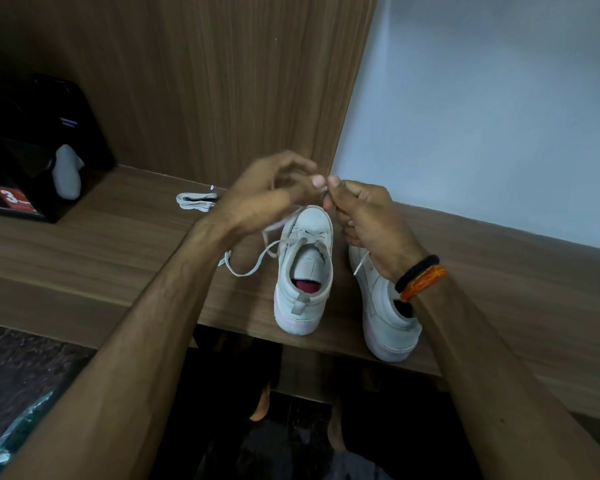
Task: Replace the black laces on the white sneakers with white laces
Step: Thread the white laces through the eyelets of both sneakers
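Wood-grain shelf carries everything we see: a black box at the far left, then two white sneakers side by side near its front edge, heels toward us, the right-hand sneaker partly under our wrist. Above the toes, our left hand is blurred, fingers curled, seemingly on the white lace, though we cannot tell for sure, while our right hand pinches the lace tip between thumb and forefinger. Smallest, a folded spare lace lies behind the left hand.
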